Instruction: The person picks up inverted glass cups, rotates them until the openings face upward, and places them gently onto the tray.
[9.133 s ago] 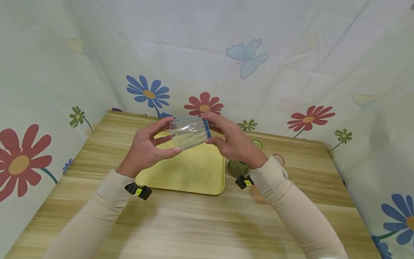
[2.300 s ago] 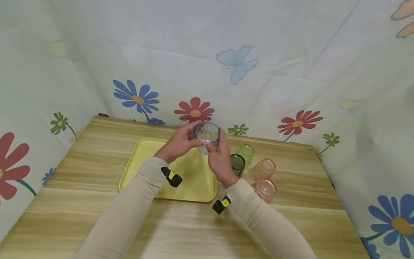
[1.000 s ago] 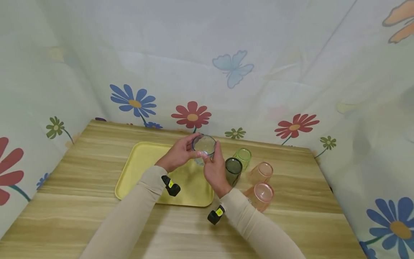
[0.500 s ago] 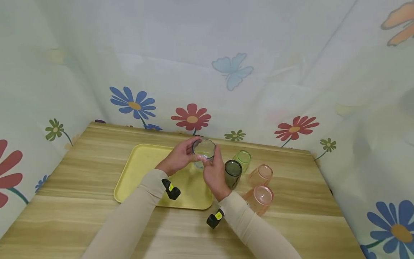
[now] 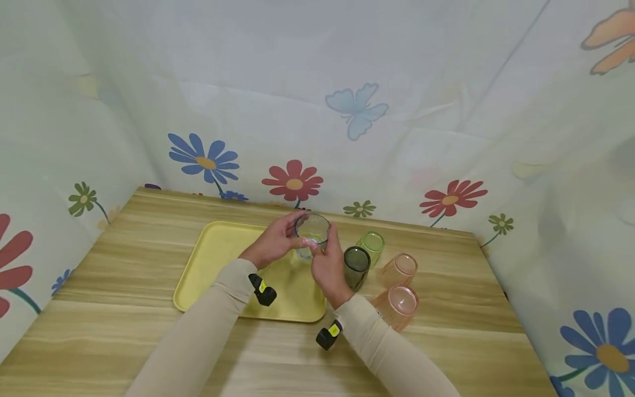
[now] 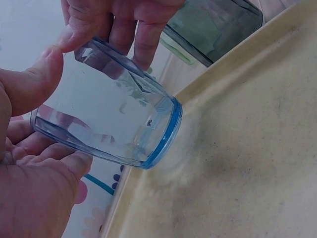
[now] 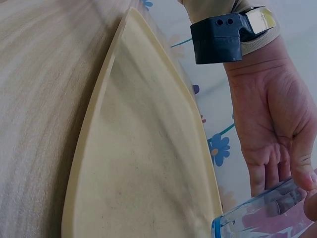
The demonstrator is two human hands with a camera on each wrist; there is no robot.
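Note:
A clear drinking glass with a blue-tinted base [image 5: 312, 225] stands upright between both hands over the back right part of the yellow tray [image 5: 213, 275]. My left hand [image 5: 274, 240] holds its left side, thumb at the front. From the right, my right hand [image 5: 329, 269] grips it, the two thumbs meeting near the rim. In the left wrist view the blue base of the glass [image 6: 166, 136] is close to the tray surface; whether it touches, I cannot tell. The right wrist view shows the left hand [image 7: 272, 114] with its fingers behind the glass.
Right of the tray stand a dark grey glass [image 5: 356, 267], a green glass [image 5: 373, 245] and two pinkish glasses [image 5: 399, 267], [image 5: 399, 303]. The wooden table [image 5: 278, 358] ends at a flowered cloth wall [image 5: 278, 110] behind and at the sides.
Earlier the glass lay sideways between the hands in the air; since then it has turned upright and come down toward the tray. Over the last half second it has barely moved.

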